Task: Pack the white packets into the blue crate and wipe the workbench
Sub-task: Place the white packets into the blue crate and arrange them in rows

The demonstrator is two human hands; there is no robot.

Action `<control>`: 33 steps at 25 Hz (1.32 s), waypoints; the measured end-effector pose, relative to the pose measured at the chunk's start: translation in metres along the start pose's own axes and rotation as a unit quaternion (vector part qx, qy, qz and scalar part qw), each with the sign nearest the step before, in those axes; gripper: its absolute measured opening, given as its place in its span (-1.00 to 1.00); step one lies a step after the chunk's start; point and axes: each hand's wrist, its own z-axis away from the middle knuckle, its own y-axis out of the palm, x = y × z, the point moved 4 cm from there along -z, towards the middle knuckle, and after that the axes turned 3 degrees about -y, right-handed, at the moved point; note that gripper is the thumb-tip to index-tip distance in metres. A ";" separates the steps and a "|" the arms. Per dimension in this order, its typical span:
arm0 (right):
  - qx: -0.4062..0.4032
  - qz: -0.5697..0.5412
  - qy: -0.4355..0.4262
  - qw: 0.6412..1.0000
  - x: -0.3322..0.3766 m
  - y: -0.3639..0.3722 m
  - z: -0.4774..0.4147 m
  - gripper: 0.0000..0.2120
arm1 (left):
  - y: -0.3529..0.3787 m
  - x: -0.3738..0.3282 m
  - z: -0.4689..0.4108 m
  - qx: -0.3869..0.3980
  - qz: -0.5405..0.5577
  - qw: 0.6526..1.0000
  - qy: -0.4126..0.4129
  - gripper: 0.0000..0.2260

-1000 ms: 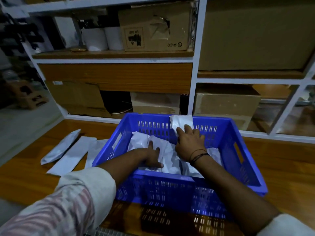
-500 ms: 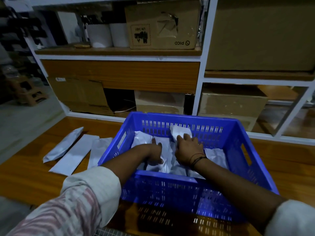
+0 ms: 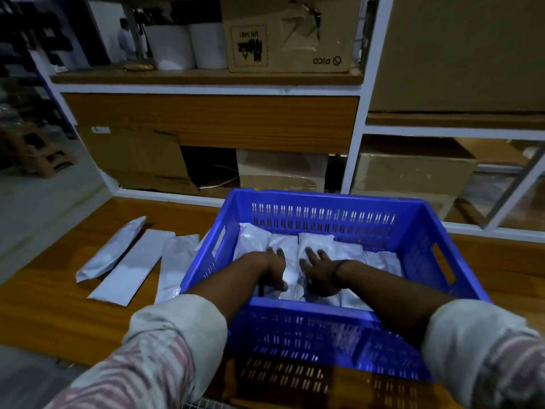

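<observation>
Your left hand [image 3: 272,268] curls its fingers around a white packet's edge; your right hand [image 3: 320,268] lies spread flat on the packets [image 3: 339,249] inside the blue crate [image 3: 324,329]. Three more packets [image 3: 129,261] lie just left on the workbench [image 3: 59,314]. A shelf box [image 3: 290,32] reads "PICO".

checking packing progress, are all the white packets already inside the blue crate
No, three white packets lie on the workbench left of the blue crate.

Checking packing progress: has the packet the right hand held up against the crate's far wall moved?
Yes. The packet has dropped from above the blue crate's far rim to lie flat inside, under the right hand.
</observation>
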 end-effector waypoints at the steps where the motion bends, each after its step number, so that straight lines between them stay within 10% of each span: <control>1: -0.012 -0.006 -0.001 1.000 -0.003 0.001 -0.002 -0.23 | 0.000 0.000 -0.002 0.000 -0.006 1.000 -0.005 -0.02; 17: -0.048 0.023 -0.032 0.998 -0.007 -0.011 0.003 -0.23 | -0.006 -0.001 0.006 -0.036 0.043 0.998 0.000 -0.13; 27: -0.359 -0.124 -0.017 0.925 0.047 -0.130 0.009 -0.32 | -0.102 0.091 0.080 -0.418 0.117 0.901 0.003 -0.44; 33: -0.457 -0.228 -0.035 0.859 0.155 -0.196 -0.019 -0.42 | -0.089 0.250 0.116 -0.458 0.263 0.848 -0.046 -0.60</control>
